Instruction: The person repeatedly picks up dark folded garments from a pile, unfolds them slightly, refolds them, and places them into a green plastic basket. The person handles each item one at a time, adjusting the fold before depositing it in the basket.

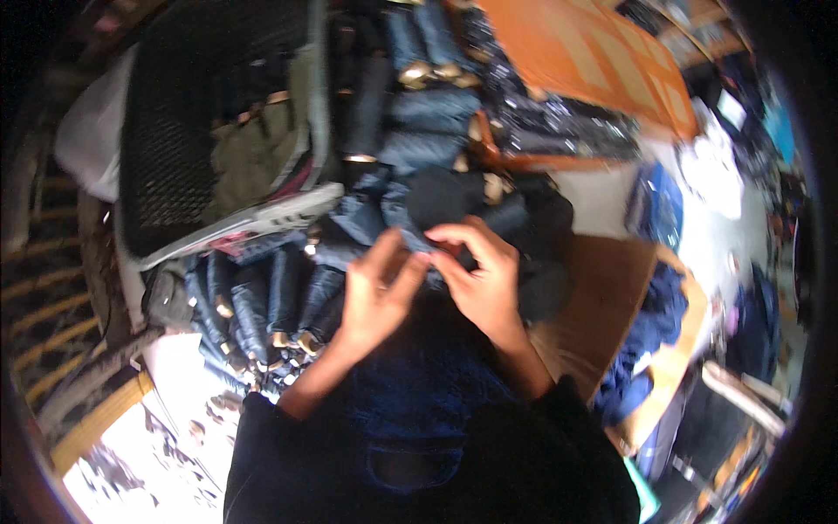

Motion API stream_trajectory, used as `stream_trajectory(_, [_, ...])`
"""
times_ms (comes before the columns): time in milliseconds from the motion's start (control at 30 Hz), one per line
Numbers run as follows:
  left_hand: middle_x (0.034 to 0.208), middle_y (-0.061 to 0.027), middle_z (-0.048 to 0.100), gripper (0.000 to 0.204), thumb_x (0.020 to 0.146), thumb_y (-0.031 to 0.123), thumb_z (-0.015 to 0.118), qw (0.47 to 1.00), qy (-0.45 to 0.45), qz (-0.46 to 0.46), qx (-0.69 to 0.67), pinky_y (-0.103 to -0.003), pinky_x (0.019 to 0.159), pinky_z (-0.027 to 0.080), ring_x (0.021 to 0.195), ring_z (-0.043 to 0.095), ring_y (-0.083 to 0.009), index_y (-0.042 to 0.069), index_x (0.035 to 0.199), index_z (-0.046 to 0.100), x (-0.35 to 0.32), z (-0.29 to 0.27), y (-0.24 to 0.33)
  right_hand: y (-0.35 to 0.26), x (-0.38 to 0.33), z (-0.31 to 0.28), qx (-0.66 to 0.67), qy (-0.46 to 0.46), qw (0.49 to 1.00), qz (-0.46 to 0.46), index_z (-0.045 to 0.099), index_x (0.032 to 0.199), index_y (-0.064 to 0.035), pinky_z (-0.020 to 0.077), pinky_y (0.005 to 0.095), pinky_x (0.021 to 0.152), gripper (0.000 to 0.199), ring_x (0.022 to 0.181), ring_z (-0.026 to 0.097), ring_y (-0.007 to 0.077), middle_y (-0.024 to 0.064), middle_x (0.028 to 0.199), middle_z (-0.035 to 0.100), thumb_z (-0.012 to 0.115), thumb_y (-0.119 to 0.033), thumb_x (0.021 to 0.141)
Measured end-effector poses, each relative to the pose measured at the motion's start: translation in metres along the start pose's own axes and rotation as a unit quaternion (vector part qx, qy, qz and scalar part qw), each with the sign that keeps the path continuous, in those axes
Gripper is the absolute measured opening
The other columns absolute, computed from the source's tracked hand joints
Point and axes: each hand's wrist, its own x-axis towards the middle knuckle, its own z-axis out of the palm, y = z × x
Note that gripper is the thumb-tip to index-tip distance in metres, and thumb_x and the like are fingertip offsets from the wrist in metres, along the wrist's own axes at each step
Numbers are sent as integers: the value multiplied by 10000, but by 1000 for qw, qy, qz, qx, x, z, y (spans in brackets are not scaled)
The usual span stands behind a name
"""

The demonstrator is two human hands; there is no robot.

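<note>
My left hand [375, 293] and my right hand [480, 284] meet in front of my chest, fingertips almost touching. Thumb and forefinger are drawn together on each. Whatever they pinch is small or dark and blurred, so I cannot make it out. Just beyond the fingertips are a dark rounded bundle [436, 196] and rolled blue denim garments [358, 218]. Below my wrists hangs dark blue fabric [419, 384] with a stitched, pocket-like outline; whether I wear it or it lies on me is unclear.
A dark plastic crate [161, 175] with olive garments [253, 153] stands at the left. Several rolled jeans [284, 293] lie below it. An orange taped box [602, 65] is at the far right, above black plastic-wrapped packs [559, 127]. An open cardboard box [602, 306] holds navy cloth [650, 323].
</note>
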Motion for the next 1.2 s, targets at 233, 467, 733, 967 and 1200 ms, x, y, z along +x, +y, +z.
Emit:
stream_trajectory(233, [723,-132,658,235,878,134,625,972,38,180,145,-304,557,531,631,674,-204,-29,1047,619,21,-28,43,14,21,-17,179,58,982,17,527,891,5,406,203,658,244,747,495,79,47,865,554,710,70,745])
stream_trajectory(467, [692,-102,657,233,927,181,500,928,116,199,293,-272,490,482,549,628,-140,2,960,645,188,-165,93,41,60,-15,209,109,970,56,469,867,-48,372,176,577,246,686,447,30,-18,793,497,641,-220,897])
stream_trajectory(733, [1318,-226,474,718,796,499,653,770,22,-212,601,-440,903,463,1162,519,-358,-35,1246,486,410,-263,-149,83,68,-6,168,117,973,106,474,891,-59,397,202,606,300,716,473,55,-23,845,502,647,-303,884])
stream_trajectory(967, [1262,-215,393,881,746,562,681,762,214,-161,590,-428,781,530,1051,545,-440,-84,1271,393,405,-249,-219,96,69,-9,156,103,955,229,470,868,-60,392,223,698,129,750,480,72,-7,851,512,593,-40,836])
stream_trajectory(1200, [991,-228,562,525,816,414,577,891,205,-273,301,-391,596,520,793,632,-304,-53,1050,525,388,-300,-166,65,85,-7,-3,-54,998,38,511,915,-23,421,254,683,226,733,523,126,41,816,544,667,-2,753])
